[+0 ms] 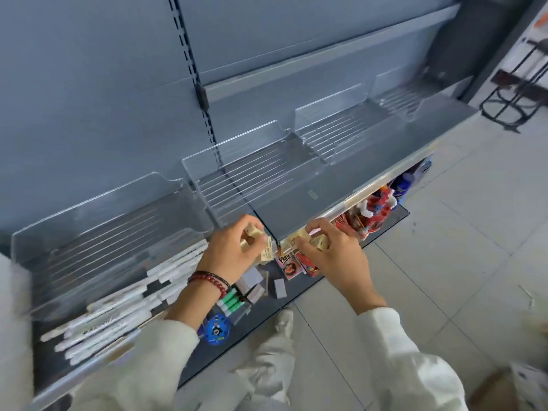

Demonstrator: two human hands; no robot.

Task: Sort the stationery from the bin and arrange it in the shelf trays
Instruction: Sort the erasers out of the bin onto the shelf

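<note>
In front of the clear trays (252,179), small cream blocks (257,243) are pinched in the curled left hand (229,253); more are gripped in the right hand (335,259). They are judged light and stiff, best taken by their flat sides.

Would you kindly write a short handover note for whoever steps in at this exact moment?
Left hand and right hand each grip cream pieces, held at the shelf's front edge near the second clear tray.
That tray and the two to its right look empty.
White pens lie by the leftmost tray; I cannot tell whether they are inside it.
Green markers and grey blocks sit on the lower shelf.
The bin is not in view.
Left to do: tray the cream pieces, then keep sorting.
</note>
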